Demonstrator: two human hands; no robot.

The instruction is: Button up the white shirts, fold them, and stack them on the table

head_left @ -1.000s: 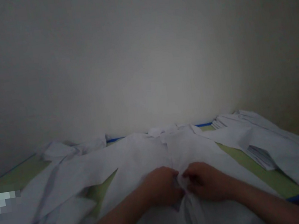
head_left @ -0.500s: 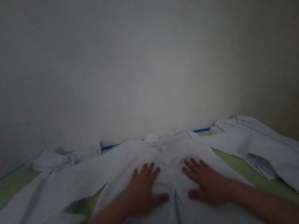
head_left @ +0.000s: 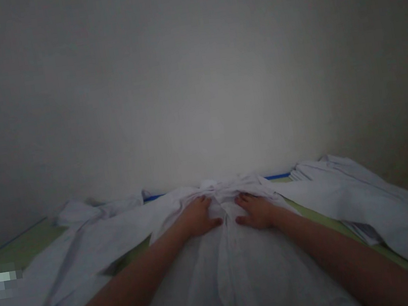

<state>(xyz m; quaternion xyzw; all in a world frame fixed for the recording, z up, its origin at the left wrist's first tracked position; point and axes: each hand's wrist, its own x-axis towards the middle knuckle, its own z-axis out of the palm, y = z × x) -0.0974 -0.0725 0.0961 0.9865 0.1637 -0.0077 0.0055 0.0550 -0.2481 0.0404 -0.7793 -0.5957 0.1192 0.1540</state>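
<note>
A white long-sleeved garment (head_left: 267, 266), a shirt or coat, lies spread on a green table with its sleeves out to both sides. My left hand (head_left: 198, 217) presses on its upper left front, palm down and thumb apart. Mirroring it, my right hand (head_left: 256, 211) rests on the upper right front with fingers spread. Between the two thumbs runs the front seam. Cloth is rumpled into folds just beyond my fingertips, near the collar end. Neither hand grips anything visible.
Folded white cloth (head_left: 345, 173) is stacked at the back right. More white cloth (head_left: 78, 212) lies at the back left. The green tabletop (head_left: 11, 248) has a blue edge, and a plain wall (head_left: 193, 83) rises directly behind it.
Both hands have slid forward over the garment, away from me. Fabric has bunched up ahead of the fingers, and the dark gap between the front halves has closed.
</note>
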